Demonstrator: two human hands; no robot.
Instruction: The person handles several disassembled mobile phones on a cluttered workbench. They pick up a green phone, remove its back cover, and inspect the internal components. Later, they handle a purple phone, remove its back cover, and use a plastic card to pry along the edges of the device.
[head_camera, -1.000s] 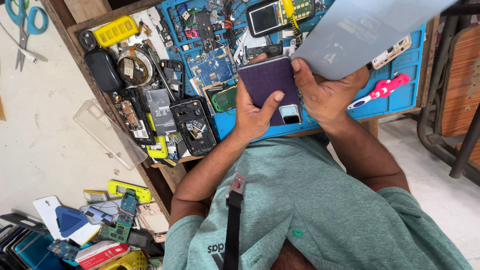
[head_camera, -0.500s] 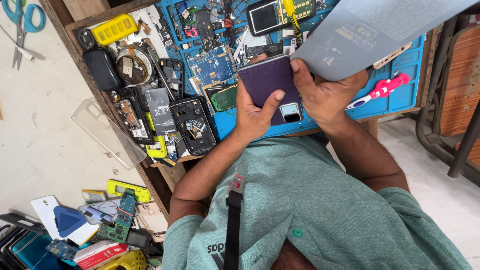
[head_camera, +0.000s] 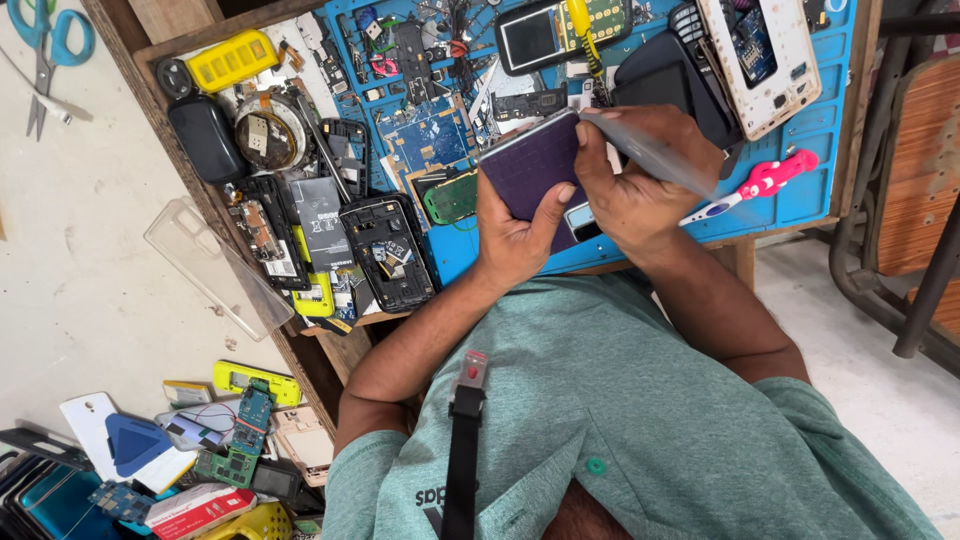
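While both hands work above the near edge of the blue mat (head_camera: 800, 190), the dark purple phone (head_camera: 530, 165) is held between them, tilted, with its back face up. The left hand (head_camera: 515, 240) is closed on the phone's near left side, thumb lying across the back. The right hand (head_camera: 640, 190) grips the phone's right edge, and a thin grey sheet (head_camera: 655, 155), blurred, sits under its fingers; whether those fingers pinch the sheet cannot be told. The phone's back is matte and evenly purple; a pale patch shows at its near right corner between the two hands.

Open room is scarce. Far and left of the phone the mat is crowded with circuit boards, a dark opened handset (head_camera: 385, 250) and a black handset with a screen (head_camera: 545, 30). A white phone frame (head_camera: 760, 60) lies far right, and a pink-handled tool (head_camera: 755, 185) lies just right of the right hand. The mat's right strip is barer. Left of the wooden surface edge (head_camera: 150, 90) lie a clear case (head_camera: 215, 265) and blue-handled scissors (head_camera: 45, 45).
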